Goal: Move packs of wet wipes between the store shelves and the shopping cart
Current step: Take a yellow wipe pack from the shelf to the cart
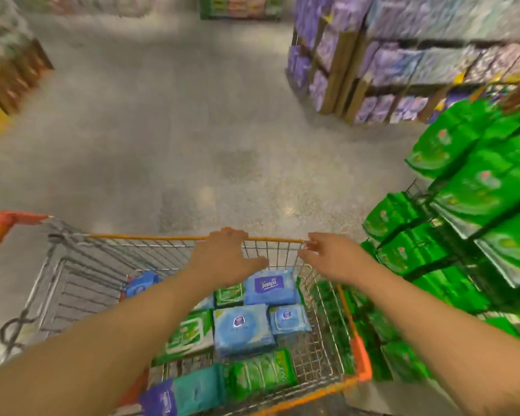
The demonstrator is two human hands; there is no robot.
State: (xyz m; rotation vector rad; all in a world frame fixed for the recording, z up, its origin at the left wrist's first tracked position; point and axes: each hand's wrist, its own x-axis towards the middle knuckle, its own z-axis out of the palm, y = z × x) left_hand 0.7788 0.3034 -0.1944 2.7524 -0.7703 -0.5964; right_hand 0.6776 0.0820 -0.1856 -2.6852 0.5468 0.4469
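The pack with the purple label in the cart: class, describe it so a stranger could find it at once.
Start at the wire shopping cart with orange trim. Look at its far end, just under the left hand resting on the rim. There lies a light blue pack, the only one bearing a dark purple label with white script; its blue neighbours carry small round emblems.

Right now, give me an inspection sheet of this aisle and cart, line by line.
Surface: speckled grey floor, bare ahead of the cart.
Job's things: wire shopping cart holding blue wipes packs and green wipes packs; green packs on the shelves at right.
Clutter: nothing seen.
Hands: left hand grips the cart's far rim; right hand open, fingertips at the same rim.
Cables: nothing seen.
Surroundings: purple packs on wooden shelving; blurred shelves at left.
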